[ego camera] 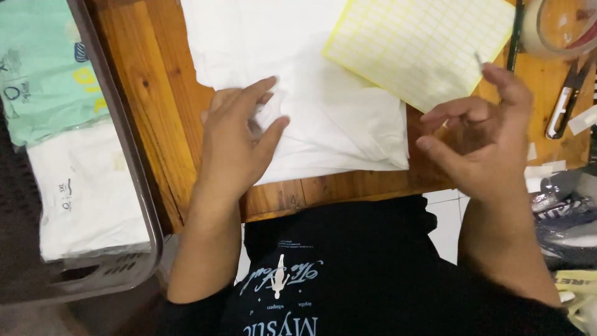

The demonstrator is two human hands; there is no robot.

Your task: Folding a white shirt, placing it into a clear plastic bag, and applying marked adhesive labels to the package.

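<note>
- Far to the left of the left hand [239, 140], a grey plastic basket [140, 186] stands off the edge of the wooden surface [155, 93], holding bagged folded garments, a mint-green one [43, 74] above a white one [87, 193]; the basket's rim runs just beside the surface's left edge.
- Between the basket and the left hand lies a bare strip of wood, the widest open room on that side.
- The left hand lies flat, fingers loosely spread, pressing on the lower left corner of a white folded garment in a clear bag [323, 112]; the thumb points right across the bag.
- The bag's lower edge runs near the surface's front edge, with a narrow band of bare wood between them, just below the hand.
- Up and to the right of the left hand, a yellow sheet of small white labels [423, 43] rests tilted, partly on the bag and partly on the wood.
- The right hand [482, 140] hovers above the surface's front right corner, fingers curled inward and half closed; the fingertips pinch a small white label [478, 59] near the sheet's right edge.
- Right of that hand lie thread snips [563, 102]; above them, a roll of clear tape [559, 28]. Little bare wood is left there.
- Below the right hand, off the surface's edge, dark bagged items [566, 218] crowd the side.
</note>
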